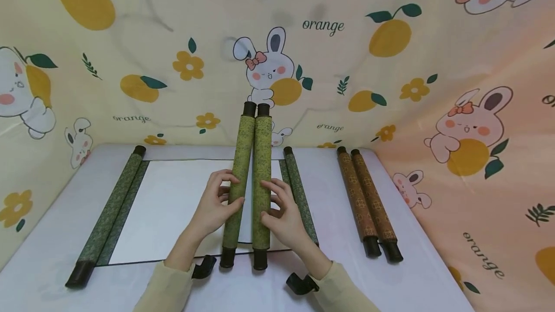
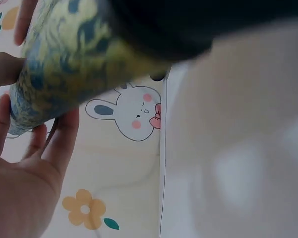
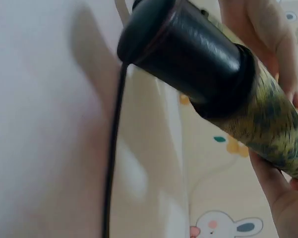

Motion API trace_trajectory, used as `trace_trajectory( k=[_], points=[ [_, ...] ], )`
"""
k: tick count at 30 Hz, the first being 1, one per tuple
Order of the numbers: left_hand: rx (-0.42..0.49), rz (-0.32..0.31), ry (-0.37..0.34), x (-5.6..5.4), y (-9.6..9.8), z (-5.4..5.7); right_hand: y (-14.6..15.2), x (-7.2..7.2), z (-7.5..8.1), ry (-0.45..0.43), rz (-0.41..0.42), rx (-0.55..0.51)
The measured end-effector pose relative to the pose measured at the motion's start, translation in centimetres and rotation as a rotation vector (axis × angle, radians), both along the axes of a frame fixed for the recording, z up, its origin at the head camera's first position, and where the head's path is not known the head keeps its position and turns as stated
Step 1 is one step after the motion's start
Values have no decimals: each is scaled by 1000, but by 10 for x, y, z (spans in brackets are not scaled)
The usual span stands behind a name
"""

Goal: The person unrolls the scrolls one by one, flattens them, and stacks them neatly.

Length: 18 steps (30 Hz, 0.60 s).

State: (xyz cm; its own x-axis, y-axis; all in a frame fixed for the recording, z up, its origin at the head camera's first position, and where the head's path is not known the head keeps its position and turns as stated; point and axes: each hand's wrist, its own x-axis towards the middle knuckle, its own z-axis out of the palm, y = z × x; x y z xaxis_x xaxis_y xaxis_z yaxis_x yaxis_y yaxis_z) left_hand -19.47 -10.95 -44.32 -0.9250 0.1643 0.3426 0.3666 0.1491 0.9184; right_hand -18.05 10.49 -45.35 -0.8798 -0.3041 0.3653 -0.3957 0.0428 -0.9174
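Observation:
Two yellow-green rollers of a scroll (image 1: 262,158) stand side by side in the head view, raised over an opened scroll, with dark knobs at both ends. My left hand (image 1: 215,206) grips the left roller from its outer side, thumb in front. Around the right roller curl the thumb and fingers of my right hand (image 1: 285,218). Close up in the right wrist view are a glossy black knob (image 3: 193,54) and the patterned cover. Beneath lies the opened scroll's white sheet (image 1: 173,206), bordered by dark green rollers (image 1: 113,201) at left and right.
Two brown patterned rollers (image 1: 357,191) lie close together on the white table (image 1: 329,235) at the right. Behind the table hangs a cloth (image 1: 329,61) printed with rabbits and oranges. Black wrist mounts (image 1: 302,284) sit at both sleeves.

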Motion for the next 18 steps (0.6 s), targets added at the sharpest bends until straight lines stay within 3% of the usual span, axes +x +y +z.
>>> trace_trajectory(
  k=[4, 8, 13, 18],
  points=[
    [35, -53, -26, 3, -6, 0, 4, -1, 2, -23, 0, 16],
    [-1, -81, -16, 3, -11, 0, 7, -2, 3, -74, -22, 42],
    [-47, -79, -18, 4, -12, -1, 10, -5, 1, -156, -14, 45],
    [-72, -78, 0, 1, -9, 1, 12, -9, -2, -143, -20, 86]
  ],
)
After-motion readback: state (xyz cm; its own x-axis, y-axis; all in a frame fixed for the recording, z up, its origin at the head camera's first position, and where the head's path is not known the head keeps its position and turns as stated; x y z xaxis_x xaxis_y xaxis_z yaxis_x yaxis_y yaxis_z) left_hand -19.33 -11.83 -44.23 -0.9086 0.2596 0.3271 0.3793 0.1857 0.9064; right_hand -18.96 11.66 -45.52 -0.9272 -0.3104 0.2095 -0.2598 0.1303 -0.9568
